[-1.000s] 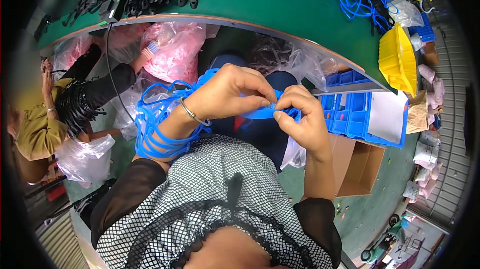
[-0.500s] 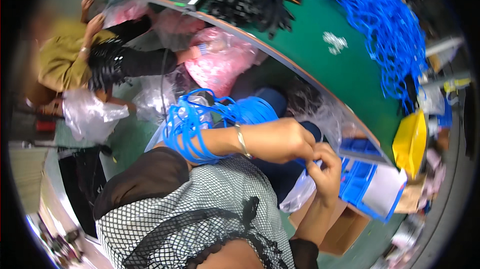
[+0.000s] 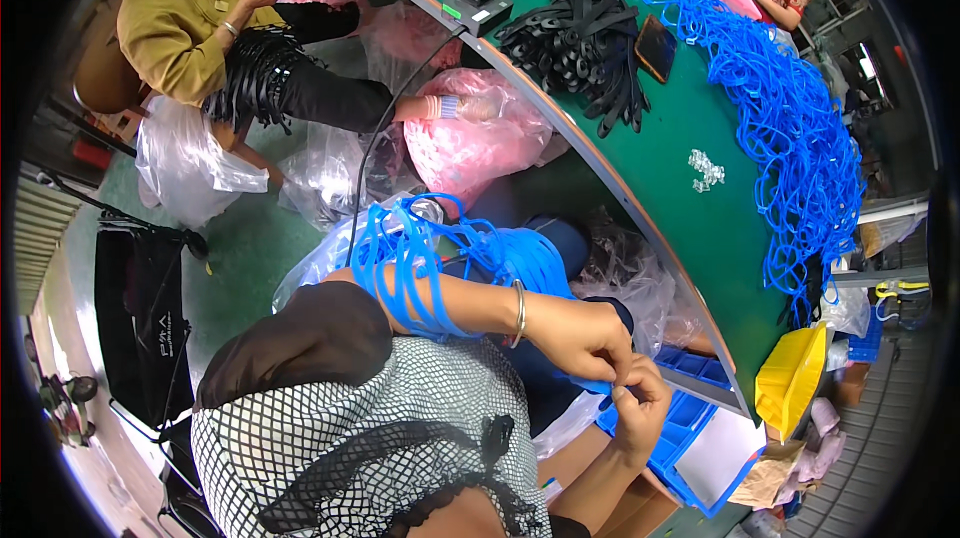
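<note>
L hand [image 3: 578,334] & R hand [image 3: 641,408] are right up against each other over the lap [image 3: 540,378], fingers [image 3: 617,358] of both pinched narrow on a blue strap [image 3: 592,385], tho most of it's hidden so can't tell the exact grip. Blue loops [image 3: 405,273] hang round the L forearm [image 3: 470,308], blue bundle [image 3: 535,260] just beside. Green tabletop [image 3: 640,158] has a big blue pile [image 3: 790,138], clear bits [image 3: 706,170], blk straps [image 3: 570,48] + a phone [image 3: 655,48]. Yellow bin [image 3: 790,380]'s at the edge.
</note>
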Demonstrator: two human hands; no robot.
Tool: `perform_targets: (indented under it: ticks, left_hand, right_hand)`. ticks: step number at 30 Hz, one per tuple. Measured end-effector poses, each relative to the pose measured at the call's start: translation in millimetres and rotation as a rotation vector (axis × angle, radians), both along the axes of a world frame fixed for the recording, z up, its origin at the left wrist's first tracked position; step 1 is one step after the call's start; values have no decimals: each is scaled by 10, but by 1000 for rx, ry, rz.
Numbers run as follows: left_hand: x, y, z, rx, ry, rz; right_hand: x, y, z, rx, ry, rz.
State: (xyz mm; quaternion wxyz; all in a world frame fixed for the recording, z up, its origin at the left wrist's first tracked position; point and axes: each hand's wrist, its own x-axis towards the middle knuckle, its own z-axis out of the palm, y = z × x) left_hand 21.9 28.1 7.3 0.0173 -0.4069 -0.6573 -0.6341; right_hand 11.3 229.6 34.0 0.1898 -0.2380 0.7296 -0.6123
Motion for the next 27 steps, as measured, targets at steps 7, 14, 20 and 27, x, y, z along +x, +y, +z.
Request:
perform_targets:
  ticks: [7, 14, 20, 27]
  left_hand:
    - [18, 77, -140, 42, -276, -10]
    - [19, 50, -148, -93, -143, 95]
    - [37, 17, -130, -124, -179, -48]
    - [0, -9, -192, -192, -230, -87]
  right_hand:
    - [-23, -31, 29, 54, 15, -66]
    - [-25, -6, -28, 27, 24, -56]
    - [4, 49, -46, 21, 26, -26]
    - [-19, 14, -31, 82, 38, -51]
